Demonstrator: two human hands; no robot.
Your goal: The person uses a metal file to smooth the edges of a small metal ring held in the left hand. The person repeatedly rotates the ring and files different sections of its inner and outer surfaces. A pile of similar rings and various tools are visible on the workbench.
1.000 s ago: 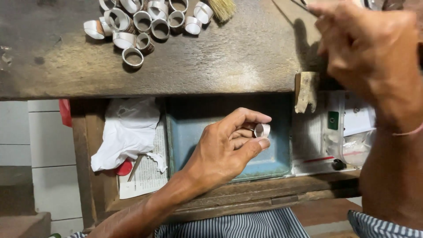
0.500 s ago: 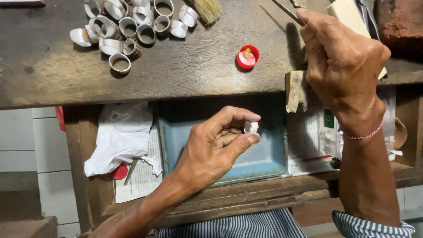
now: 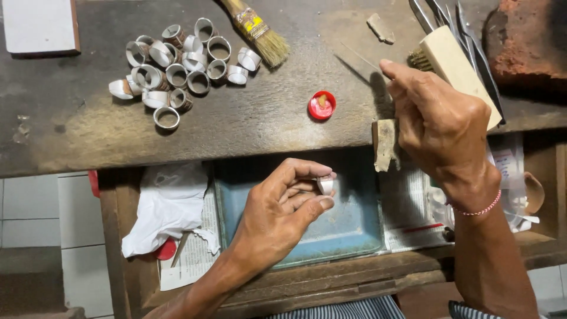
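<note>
My left hand point(image 3: 277, 218) is over the open drawer and pinches a small silver ring point(image 3: 325, 185) between thumb and fingers. My right hand point(image 3: 440, 121) hovers above the bench edge near the wooden bench peg point(image 3: 385, 145). Its fingers are closed on a thin metal rod point(image 3: 354, 59) that points up and left. A red cap point(image 3: 322, 105) with a dab of paste lies on the bench top point(image 3: 236, 124), just left of the right hand. A cluster of several metal rings point(image 3: 177, 65) lies at the far left of the bench.
A paintbrush point(image 3: 260, 32) lies beyond the rings. A wooden-backed brush point(image 3: 458, 59), tweezers point(image 3: 437, 12) and a reddish brick point(image 3: 525, 41) are at the far right. The drawer holds a blue tray point(image 3: 348, 236), white cloth point(image 3: 168, 207) and papers point(image 3: 413, 207).
My right hand has come down and left from the far right corner toward the bench peg. The red cap came into view. My left hand keeps the ring in the same place.
</note>
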